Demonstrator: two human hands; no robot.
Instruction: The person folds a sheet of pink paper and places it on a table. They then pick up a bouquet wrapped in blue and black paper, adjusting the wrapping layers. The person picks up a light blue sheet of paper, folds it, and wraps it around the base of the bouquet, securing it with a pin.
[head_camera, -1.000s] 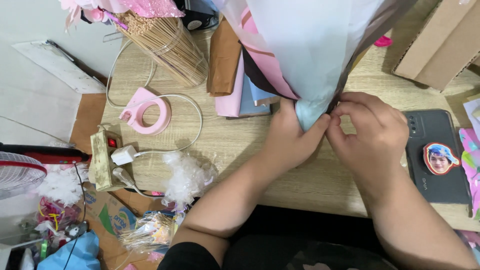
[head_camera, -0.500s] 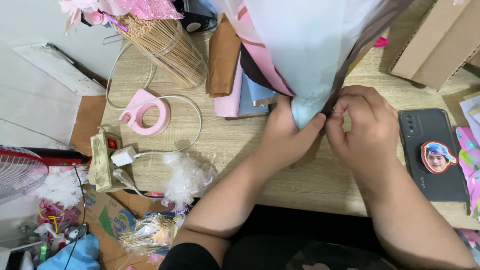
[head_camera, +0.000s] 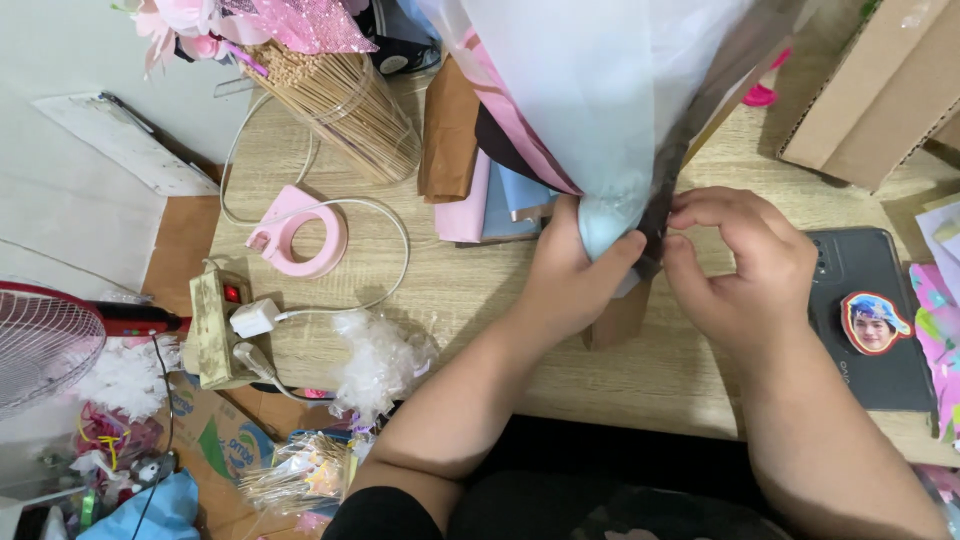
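Left of your fingers: a pink tape dispenser (head_camera: 297, 232), a bundle of wooden sticks (head_camera: 345, 105), a power strip (head_camera: 212, 328). Right: a black phone (head_camera: 868, 318), a cardboard box (head_camera: 880, 95).

Home craft corner, likely bouquet-making. Wooden desk (head_camera: 480, 290) crowded: bundle of wooden skewers (head_camera: 340, 100) at far edge, wrapping paper sheets (head_camera: 470, 170), pink tape dispenser (head_camera: 295, 232), power strip (head_camera: 212, 330) off left edge, cardboard box (head_camera: 880, 90) at far right corner.

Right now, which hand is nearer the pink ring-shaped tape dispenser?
Left. The left hand grips the base of the pale blue wrapped bundle, right of the dispenser. The right hand is farther right, beside the phone.
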